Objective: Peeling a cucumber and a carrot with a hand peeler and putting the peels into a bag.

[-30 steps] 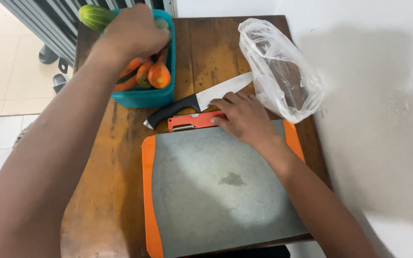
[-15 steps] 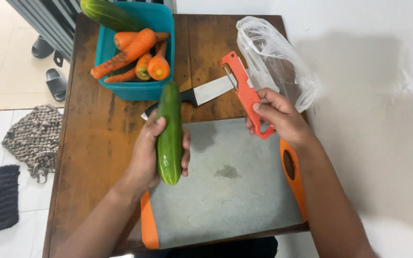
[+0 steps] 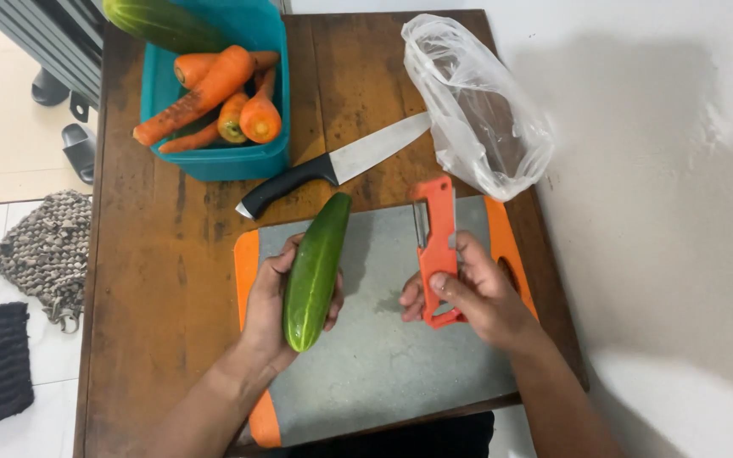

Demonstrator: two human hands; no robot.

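Holding the cucumber (image 3: pixel 316 273) in your left hand (image 3: pixel 277 305), you have it over the left part of the board (image 3: pixel 383 373), fingers curled round its lower half. Its long axis runs nearly up and down the view, tilted a little: the far end points up and right toward the knife (image 3: pixel 332 165), the near, rounded end points back at you. Your right hand (image 3: pixel 472 293) grips the orange peeler (image 3: pixel 437 250) by its handle, thumb across it and fingers closed behind; the peeler stands almost parallel to the cucumber, head away from you, over the right part of the board.

Your fingers hide the cucumber's left flank, and your right palm covers the peeler's lower end. The blade in the peeler's slot is too thin to make out. A second cucumber (image 3: pixel 163 24) on the blue tub (image 3: pixel 273 161) is cut off by the top edge. The board's near edge is lost at the bottom edge of the view.

Between your hands the grey board is bare. The knife lies slantwise just beyond the board's far edge, handle toward the tub of carrots (image 3: pixel 214 89). A clear bag (image 3: pixel 477 110) sits at the table's (image 3: pixel 146 254) far right corner, touching the board's corner. The table's right edge runs just beside the board, with a white wall alongside.
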